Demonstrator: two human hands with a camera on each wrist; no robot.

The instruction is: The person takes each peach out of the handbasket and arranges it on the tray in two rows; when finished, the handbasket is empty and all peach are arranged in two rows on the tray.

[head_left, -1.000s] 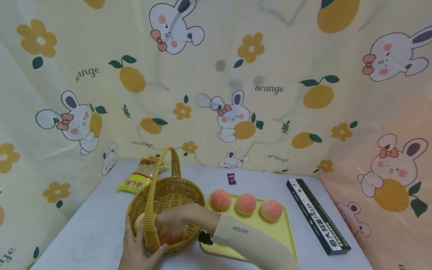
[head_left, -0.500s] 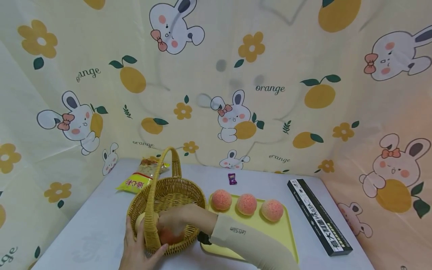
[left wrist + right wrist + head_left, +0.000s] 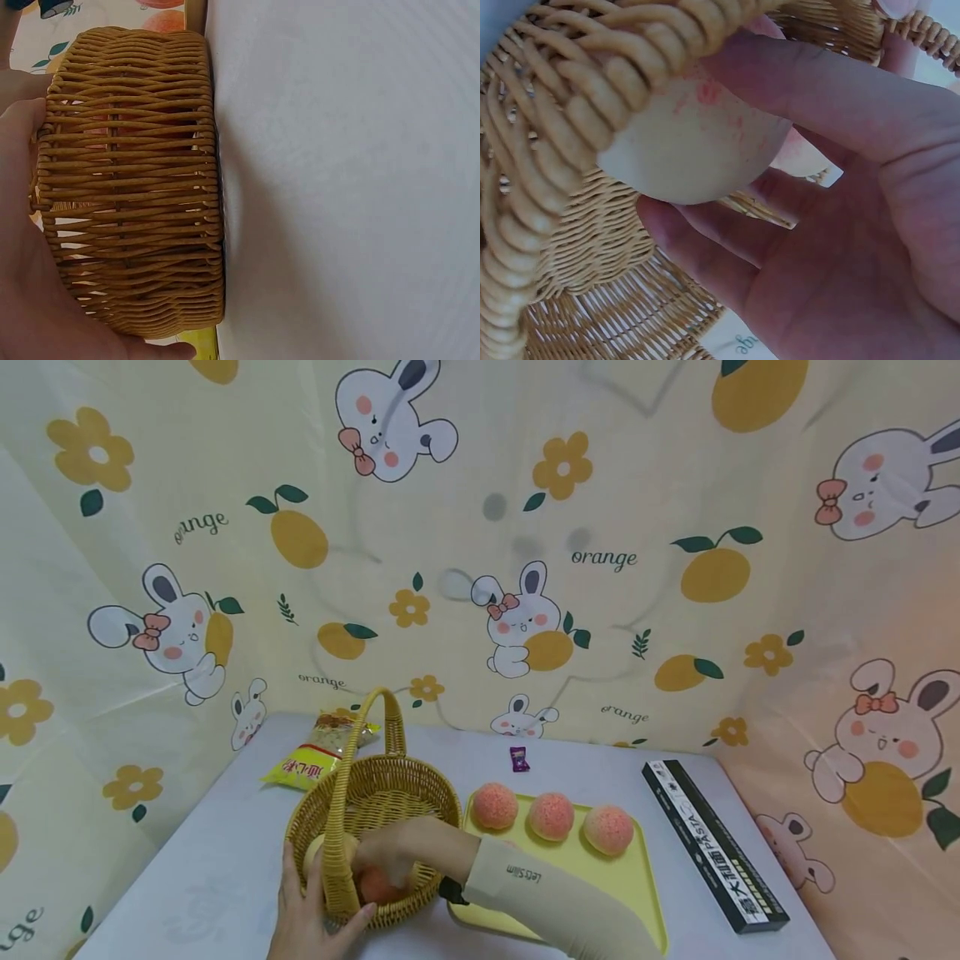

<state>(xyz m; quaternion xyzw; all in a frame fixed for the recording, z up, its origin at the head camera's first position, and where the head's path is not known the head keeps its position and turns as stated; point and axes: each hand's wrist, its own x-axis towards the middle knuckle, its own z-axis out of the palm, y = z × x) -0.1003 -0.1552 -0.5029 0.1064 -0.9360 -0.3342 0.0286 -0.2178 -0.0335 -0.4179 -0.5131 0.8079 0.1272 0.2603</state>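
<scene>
My left hand [image 3: 307,902] holds the near left side of a wicker basket [image 3: 405,777], its thumb along the front and fingers at the left rim. In the left wrist view, this hand lies against the woven wall [image 3: 135,180]. My right hand [image 3: 405,852] reaches down inside the basket. The right wrist view shows its thumb and fingers round a pale peach [image 3: 697,142] with pink speckles, partly hidden by the basket rim. Another peach [image 3: 802,156] shows behind it. From the head view, a reddish peach [image 3: 381,887] and a pale round one [image 3: 315,852] are in the basket.
Right of the basket, a yellow tray [image 3: 622,893] bears several pink peaches [image 3: 551,816], partly covered by my right sleeve. A black pasta box [image 3: 712,843] lies farther right. Behind are a yellow snack bag [image 3: 307,764] and a small purple packet [image 3: 519,759].
The right hand shifts slightly within the basket, and more of the reddish peach below it shows. The left hand stays on the basket. The head view drifts a little.
</scene>
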